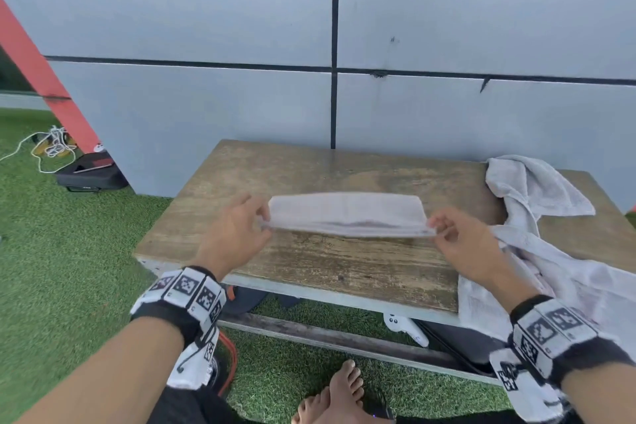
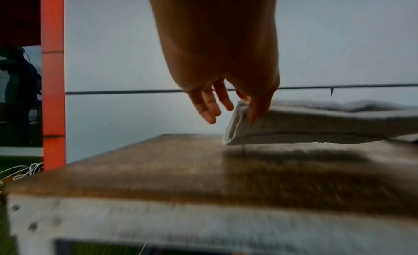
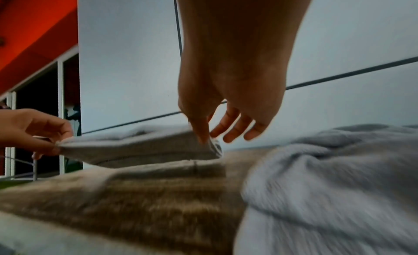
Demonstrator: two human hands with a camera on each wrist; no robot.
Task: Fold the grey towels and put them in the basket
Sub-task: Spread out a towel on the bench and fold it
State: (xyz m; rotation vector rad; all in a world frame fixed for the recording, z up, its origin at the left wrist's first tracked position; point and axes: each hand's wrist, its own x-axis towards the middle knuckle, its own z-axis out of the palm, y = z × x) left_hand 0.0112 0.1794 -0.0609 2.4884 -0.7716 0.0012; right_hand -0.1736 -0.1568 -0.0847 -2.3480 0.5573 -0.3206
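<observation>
Folded towel (image 1: 347, 213) at frame centre, held just above table (image 1: 309, 262), long axis left-right. Left hand (image 1: 234, 234) pinches left end, right hand (image 1: 464, 244) pinches right end; equally near. Unfolded towels (image 1: 537, 196) heaped at right edge. Basket not in view, contents unknown.
</observation>
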